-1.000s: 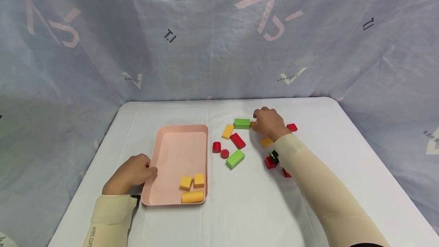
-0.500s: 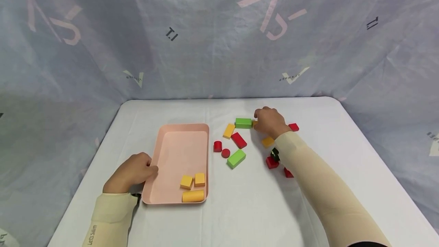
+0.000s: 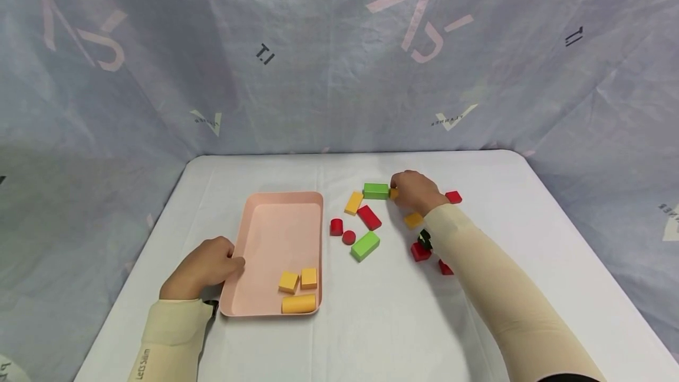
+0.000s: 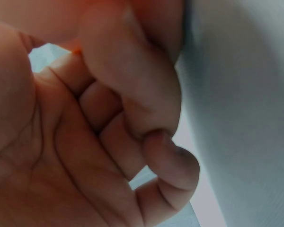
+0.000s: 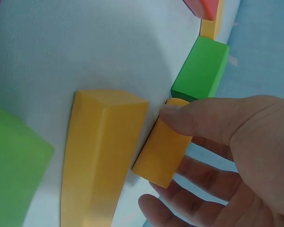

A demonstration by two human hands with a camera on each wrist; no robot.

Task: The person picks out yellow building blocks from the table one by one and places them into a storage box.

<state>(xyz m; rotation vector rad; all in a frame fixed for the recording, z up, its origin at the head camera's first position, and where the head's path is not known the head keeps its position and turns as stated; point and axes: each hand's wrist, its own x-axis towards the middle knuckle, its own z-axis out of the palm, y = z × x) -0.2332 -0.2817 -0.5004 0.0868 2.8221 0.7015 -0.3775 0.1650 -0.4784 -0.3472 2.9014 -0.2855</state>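
Observation:
My left hand (image 3: 204,267) grips the left rim of a shallow pink tray (image 3: 281,234), thumb over its inner side. Close up in the left wrist view, the fingers (image 4: 173,165) are curled at a pale wall. Two yellow cubes (image 3: 309,278) and a yellow cylinder (image 3: 299,303) lie in the tray's near right corner. At the far side of the table, my right hand (image 3: 417,190) pinches a small yellow block (image 5: 163,149), its thumb on one side and fingers on the other. That block sits against the end of a green block (image 5: 201,68).
Nearer than the right hand lie another yellow block (image 3: 413,220) and red blocks (image 3: 421,252), partly hidden by the sleeve. Between tray and hand are a red cylinder (image 3: 336,227), a red disc (image 3: 348,237), a red block (image 3: 369,217) and a light green block (image 3: 365,246).
My right hand's fingers have come down slightly and closed in on the yellow block. The left hand and the tray have stayed in place.

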